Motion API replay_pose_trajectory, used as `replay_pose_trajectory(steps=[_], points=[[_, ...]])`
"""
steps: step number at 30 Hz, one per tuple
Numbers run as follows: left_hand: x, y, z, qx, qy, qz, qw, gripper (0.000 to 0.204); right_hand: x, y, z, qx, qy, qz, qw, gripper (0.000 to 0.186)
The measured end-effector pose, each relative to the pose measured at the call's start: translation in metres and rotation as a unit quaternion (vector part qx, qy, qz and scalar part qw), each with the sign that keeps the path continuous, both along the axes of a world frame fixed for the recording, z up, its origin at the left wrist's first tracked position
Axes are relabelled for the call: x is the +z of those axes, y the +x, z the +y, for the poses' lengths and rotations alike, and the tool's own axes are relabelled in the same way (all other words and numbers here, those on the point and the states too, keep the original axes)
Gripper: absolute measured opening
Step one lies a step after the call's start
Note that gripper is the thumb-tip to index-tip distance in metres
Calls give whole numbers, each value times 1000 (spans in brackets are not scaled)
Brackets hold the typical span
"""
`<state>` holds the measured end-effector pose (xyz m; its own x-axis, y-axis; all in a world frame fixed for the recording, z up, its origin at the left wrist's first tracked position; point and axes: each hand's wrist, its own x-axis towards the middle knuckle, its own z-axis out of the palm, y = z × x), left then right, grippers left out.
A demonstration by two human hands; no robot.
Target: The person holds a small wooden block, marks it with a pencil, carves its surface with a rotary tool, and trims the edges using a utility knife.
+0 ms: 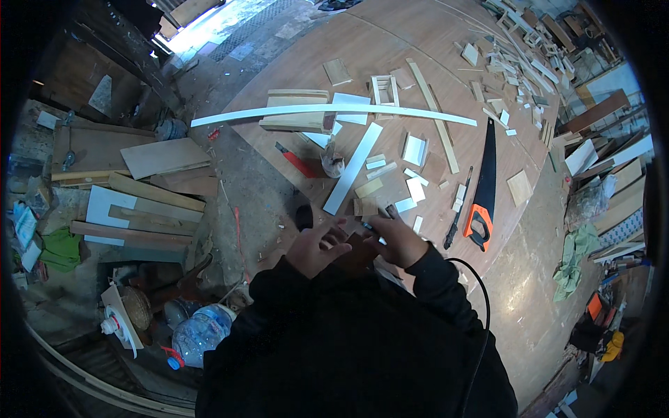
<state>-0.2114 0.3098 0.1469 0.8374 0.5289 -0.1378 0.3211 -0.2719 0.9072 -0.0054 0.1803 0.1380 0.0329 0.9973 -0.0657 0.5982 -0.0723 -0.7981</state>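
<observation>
At the near edge of the wooden table [279,63], my left hand [317,249] is half curled, its thumb and fingers apart and nothing visible in them. My right hand [398,240] is closed beside it; a short dark end [391,210] shows at its knuckles, but I cannot make out what it holds. A brown wooden piece [358,252] lies between my hands, partly hidden by them. Just beyond are a small wood block [365,207], a white strip [353,169] and small white-faced offcuts [416,189]. A dark rounded object [304,217] is beside my left hand.
A long white strip [293,111] spans wooden pieces. An orange-handled handsaw [481,219] and a thin dark tool [456,219] lie at right; a red-handled tool [298,164] lies left. Scrap wood [516,70] covers the far right. Boards [164,157] and a water bottle [202,334] are left. A black cable [486,292] hangs at right.
</observation>
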Motion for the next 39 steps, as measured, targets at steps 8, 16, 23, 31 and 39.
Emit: replay_pose_trajectory(steps=[8, 16, 23, 31, 39], points=[[-68, -32, 91, 99, -128, 1, 987, 26, -119, -4, 73, -325, -132, 44, 935, 38], [-74, -66, 206, 165, -208, -82, 961, 21, -226, 22, 105, -486, -296, -108, 815, 37], [-92, -95, 276, 143, -249, -42, 957, 18, -195, -29, 146, -612, -21, -210, 762, 23], [-124, -93, 310, 107, -230, -31, 967, 16, -130, -135, 204, -541, 118, -62, 830, 24], [-285, -42, 263, 340, -648, -167, 661, 28, -189, -137, 230, -367, -74, -183, 909, 104]])
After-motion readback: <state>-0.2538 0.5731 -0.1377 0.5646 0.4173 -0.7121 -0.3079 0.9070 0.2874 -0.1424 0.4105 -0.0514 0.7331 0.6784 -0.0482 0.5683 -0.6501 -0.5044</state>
